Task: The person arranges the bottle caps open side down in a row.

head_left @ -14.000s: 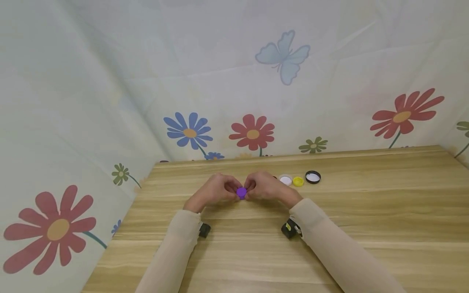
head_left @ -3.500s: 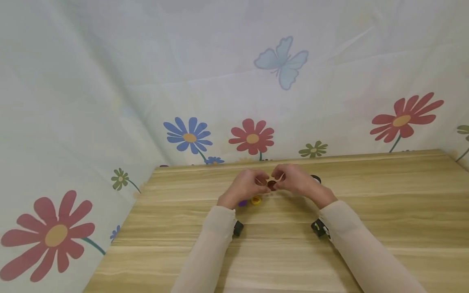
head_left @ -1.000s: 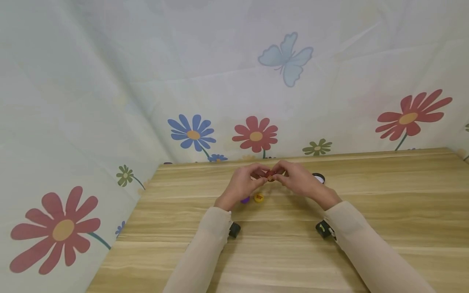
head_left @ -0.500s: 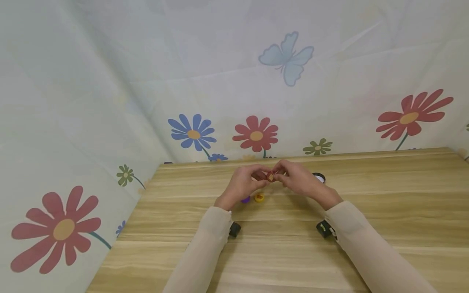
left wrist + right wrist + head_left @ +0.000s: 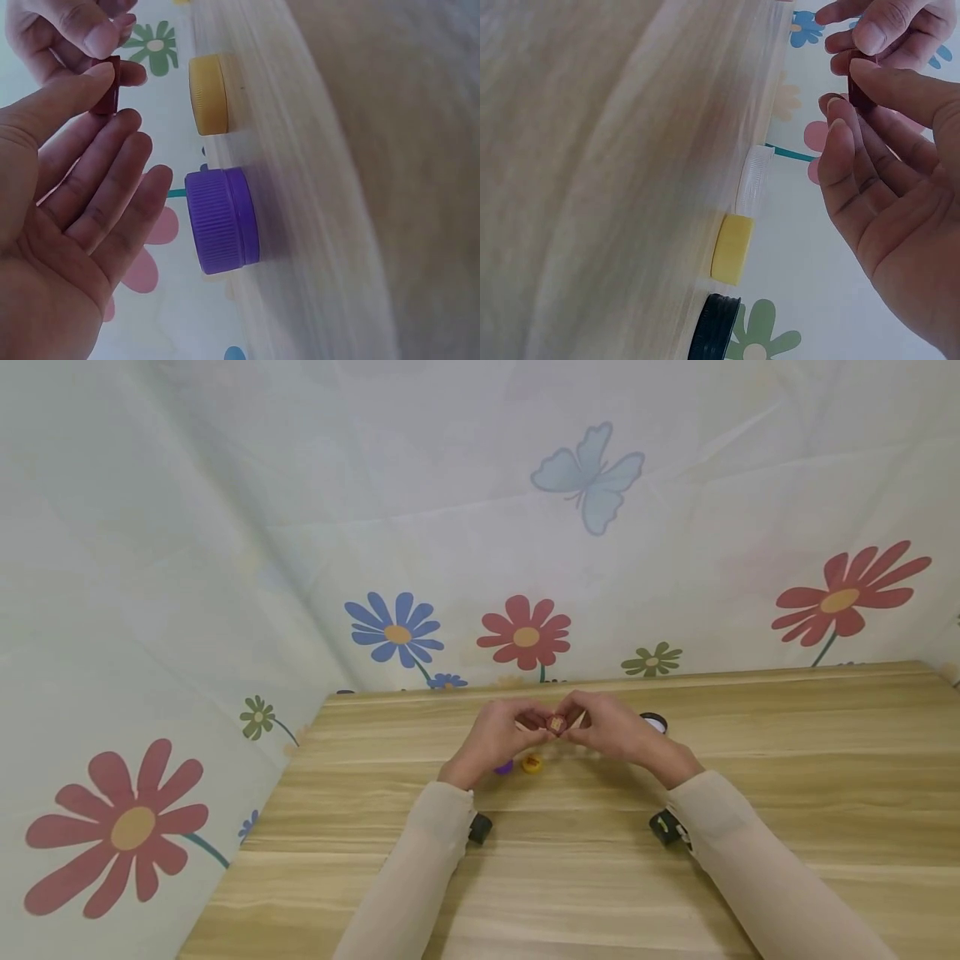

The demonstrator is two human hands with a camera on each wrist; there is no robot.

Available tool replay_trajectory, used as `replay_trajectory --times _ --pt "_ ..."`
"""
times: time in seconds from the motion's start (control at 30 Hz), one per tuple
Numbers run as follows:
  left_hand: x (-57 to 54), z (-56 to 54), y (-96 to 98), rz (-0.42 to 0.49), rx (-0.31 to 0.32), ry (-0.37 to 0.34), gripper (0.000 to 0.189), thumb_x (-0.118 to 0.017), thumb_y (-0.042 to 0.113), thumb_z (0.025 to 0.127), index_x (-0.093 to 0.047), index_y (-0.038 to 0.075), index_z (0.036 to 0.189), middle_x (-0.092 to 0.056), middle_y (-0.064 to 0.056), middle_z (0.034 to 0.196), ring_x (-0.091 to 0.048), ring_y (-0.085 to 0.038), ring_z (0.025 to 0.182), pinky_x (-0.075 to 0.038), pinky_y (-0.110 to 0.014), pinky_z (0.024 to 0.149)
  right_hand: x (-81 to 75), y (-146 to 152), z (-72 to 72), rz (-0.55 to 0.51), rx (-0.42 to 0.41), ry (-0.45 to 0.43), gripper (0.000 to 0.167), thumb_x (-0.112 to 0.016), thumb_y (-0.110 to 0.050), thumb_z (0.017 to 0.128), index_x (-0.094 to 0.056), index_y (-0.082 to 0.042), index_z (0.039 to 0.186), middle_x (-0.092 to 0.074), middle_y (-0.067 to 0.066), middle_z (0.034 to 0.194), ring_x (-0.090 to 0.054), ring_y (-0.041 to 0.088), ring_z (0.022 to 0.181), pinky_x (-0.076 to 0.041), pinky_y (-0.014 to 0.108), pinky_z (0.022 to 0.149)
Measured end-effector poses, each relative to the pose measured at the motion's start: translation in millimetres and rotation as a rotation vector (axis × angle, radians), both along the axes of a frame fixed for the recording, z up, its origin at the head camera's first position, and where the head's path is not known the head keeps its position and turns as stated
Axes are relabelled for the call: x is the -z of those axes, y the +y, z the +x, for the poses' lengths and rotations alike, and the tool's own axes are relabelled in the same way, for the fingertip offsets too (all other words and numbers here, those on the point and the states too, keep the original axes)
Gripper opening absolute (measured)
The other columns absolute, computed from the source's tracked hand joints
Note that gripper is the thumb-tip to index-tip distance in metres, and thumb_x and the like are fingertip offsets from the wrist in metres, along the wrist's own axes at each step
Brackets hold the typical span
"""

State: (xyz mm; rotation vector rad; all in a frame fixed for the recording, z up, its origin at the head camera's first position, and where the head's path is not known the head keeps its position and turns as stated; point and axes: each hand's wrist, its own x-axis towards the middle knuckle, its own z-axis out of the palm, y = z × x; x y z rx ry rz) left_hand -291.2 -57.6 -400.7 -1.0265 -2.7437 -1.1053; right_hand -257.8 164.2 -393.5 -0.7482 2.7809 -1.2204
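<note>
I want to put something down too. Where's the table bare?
The table is bare right of the black lid, left of the left hand, and midway between the sleeves. It's crowded around that hand and the right hand: both hands hold the red cap, with the purple cap, white cap and two yellow caps close by.

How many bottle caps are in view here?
6: red cap held between left hand and right hand; purple cap and printed yellow cap on the table; white cap, second yellow cap and black cap in a row in the right wrist view. The hands may hide others.
</note>
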Motion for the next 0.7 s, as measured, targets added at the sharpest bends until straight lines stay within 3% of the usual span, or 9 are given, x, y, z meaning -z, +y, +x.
replay_trajectory --times 0.27,0.53,0.7 --pt "-0.4 1.5 -1.8 0.001 0.017 -0.059 0.02 -0.086 0.015 0.092 -0.082 0.013 0.112 -0.078 0.008 0.099 -0.07 -0.008 0.091 -0.058 -0.024 0.081 2.6 0.5 -1.7 0.017 0.006 -0.001 0.018 -0.081 -0.005 0.094 -0.072 -0.005 0.11 -0.072 0.002 0.097 -0.066 0.02 0.086 -0.055 0.034 0.071" --pt "0.4 1.9 -1.0 -0.045 0.005 -0.099 0.018 -0.087 0.016 0.091 -0.083 0.014 0.108 -0.076 0.01 0.094 -0.069 -0.007 0.088 -0.058 -0.024 0.079 3.5 0.7 -2.8 0.048 -0.013 0.017 0.017 -0.081 -0.002 0.092 -0.073 -0.006 0.107 -0.073 0.002 0.097 -0.068 0.02 0.089 -0.059 0.037 0.078" --pt "0.5 2.3 -0.3 -0.062 0.009 -0.127 0.02 -0.087 0.015 0.091 -0.082 0.012 0.11 -0.076 0.009 0.094 -0.069 -0.008 0.089 -0.058 -0.024 0.079 3.1 0.2 -2.3 0.075 -0.02 -0.017 0.016 -0.081 -0.003 0.092 -0.074 -0.005 0.105 -0.073 0.0 0.095 -0.068 0.021 0.09 -0.059 0.036 0.077"
